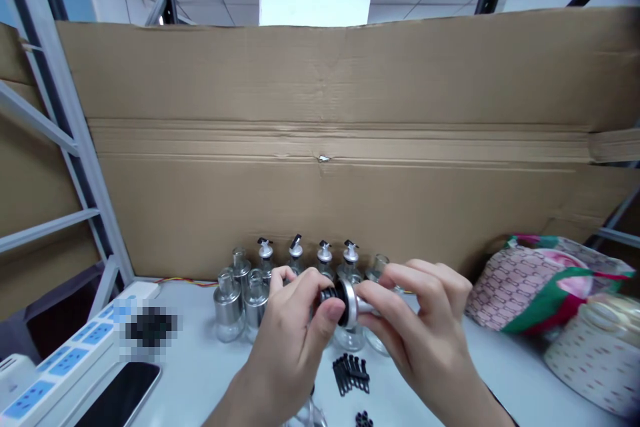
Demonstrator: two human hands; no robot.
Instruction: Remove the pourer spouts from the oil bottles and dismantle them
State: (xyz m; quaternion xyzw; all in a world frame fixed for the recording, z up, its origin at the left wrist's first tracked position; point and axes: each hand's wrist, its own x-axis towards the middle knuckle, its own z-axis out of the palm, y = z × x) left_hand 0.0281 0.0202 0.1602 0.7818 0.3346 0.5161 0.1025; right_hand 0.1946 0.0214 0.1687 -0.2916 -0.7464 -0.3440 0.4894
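Note:
Above the table, my left hand (293,340) pinches the black ribbed plug of a bottle pourer top (351,303). My right hand (425,327) grips its silver end from the other side, fingers closed around it. Behind my hands stand several glass bottles with silver sleeves (227,307), some with bare necks. Others carry silver pourer tops with black flip caps (324,252). Below the hands lies a pile of small black flip caps (351,373), and nearer me a cluster of small black parts (364,419). A clear glass piece (311,413) is partly hidden by my left wrist.
At left lie a white power strip (65,360) and a dark-screened phone (120,397); a blurred-out black patch is beside them. A patterned bag (540,287) and a spotted container (595,353) stand at right. A cardboard wall (330,200) closes off the back.

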